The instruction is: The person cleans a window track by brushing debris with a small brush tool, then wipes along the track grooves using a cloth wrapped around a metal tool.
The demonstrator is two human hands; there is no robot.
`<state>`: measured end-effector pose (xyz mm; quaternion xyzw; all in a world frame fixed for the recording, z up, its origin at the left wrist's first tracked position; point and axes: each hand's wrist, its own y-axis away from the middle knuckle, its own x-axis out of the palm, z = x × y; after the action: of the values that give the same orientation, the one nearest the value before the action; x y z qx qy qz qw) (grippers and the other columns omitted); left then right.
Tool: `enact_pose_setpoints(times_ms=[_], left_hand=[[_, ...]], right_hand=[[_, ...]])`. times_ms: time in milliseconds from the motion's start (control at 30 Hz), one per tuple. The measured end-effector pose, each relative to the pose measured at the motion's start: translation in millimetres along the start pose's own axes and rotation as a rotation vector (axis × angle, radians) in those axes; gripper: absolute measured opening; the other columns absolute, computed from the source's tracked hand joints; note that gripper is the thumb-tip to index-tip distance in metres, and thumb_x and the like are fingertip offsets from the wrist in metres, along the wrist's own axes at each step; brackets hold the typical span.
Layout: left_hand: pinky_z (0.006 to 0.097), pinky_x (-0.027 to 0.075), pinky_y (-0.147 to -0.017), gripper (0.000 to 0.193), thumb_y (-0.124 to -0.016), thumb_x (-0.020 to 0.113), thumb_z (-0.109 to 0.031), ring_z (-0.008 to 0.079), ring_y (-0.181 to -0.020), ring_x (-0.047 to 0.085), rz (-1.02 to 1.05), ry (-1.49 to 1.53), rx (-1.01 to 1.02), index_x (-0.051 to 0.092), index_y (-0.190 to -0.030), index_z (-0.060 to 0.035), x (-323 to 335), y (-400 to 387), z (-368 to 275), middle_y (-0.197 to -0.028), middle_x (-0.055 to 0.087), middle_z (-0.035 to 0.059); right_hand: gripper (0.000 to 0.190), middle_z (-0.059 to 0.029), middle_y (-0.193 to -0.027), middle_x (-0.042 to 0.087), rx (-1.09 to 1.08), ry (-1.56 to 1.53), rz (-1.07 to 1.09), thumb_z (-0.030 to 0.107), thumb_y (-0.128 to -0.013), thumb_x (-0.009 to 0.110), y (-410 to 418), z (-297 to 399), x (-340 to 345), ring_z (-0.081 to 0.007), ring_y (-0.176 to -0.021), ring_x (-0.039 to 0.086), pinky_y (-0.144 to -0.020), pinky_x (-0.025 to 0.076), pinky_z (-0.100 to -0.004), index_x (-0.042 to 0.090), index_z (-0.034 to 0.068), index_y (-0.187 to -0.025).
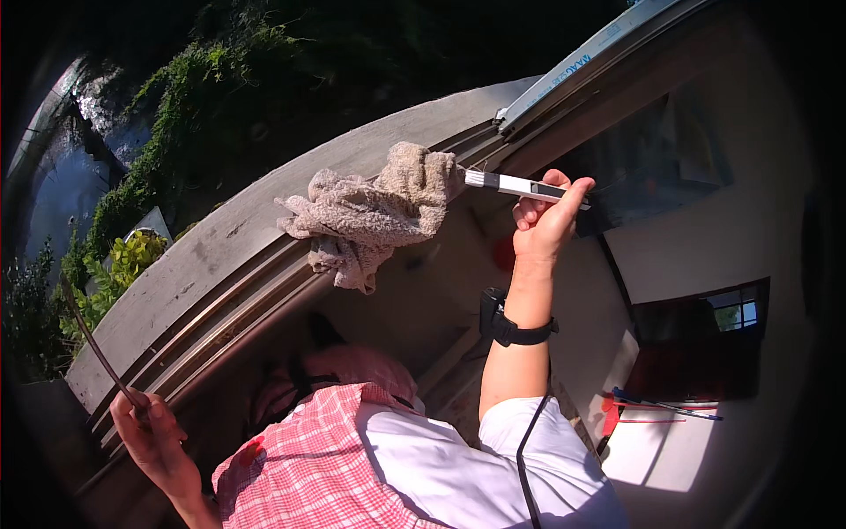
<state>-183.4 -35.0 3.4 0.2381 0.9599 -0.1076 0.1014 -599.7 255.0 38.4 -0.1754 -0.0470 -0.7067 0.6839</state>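
Note:
My right hand (550, 218) grips a slim white-and-grey groove-cleaning brush (519, 184) by its handle, thumb stretched along it. The brush's pale bristle end reaches left to a crumpled greyish-beige terry rag (383, 208). That rag lies across the brown sliding-window track (218, 330) and hangs over its inner edge. Whether the bristles touch the rag or stop just short, I cannot tell. At the lower left, my left hand (155, 440) is closed around the lower end of a thin, dark, rod-like piece (96, 340), which rises over the sill.
A grey concrete sill (218, 248) runs outside the track, with green plants (139, 254) beyond. A window frame with blue film (568, 66) meets the track at upper right. Indoors, a dark-screened device (700, 344) and a blue pen (667, 404) are on the right.

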Motion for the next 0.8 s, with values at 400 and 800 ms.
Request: enact_pose_setpoints(times_ms=[400,800], left_hand=[[0.0182,0.031,-0.049,0.018,-0.105,0.057,-0.020,0.0018,-0.064,0.041,0.173,-0.095,-0.049,0.051,-0.117,-0.0074,100.5,-15.3,-42.4,-0.084,0.049,-0.0027],[0.0190,0.033,-0.051,0.016,-0.104,0.058,-0.015,0.0021,-0.066,0.041,0.281,-0.170,-0.017,0.052,-0.115,-0.0055,131.2,-20.1,-58.6,-0.085,0.049,-0.0027]], right_hand=[[0.027,-0.0162,-0.108,0.068,-0.758,0.963,0.068,0.012,-0.098,0.066,-79.1,-116.9,-26.9,-0.0351,-0.104,0.065,-0.089,0.054,-0.0434,0.069,0.008,-0.125],[0.083,-0.0108,-0.113,0.058,-0.393,1.239,0.339,-0.015,-0.079,0.055,-81.5,-74.5,-22.5,-0.0347,-0.106,0.064,-0.092,0.055,-0.0454,0.055,0.033,-0.147]])
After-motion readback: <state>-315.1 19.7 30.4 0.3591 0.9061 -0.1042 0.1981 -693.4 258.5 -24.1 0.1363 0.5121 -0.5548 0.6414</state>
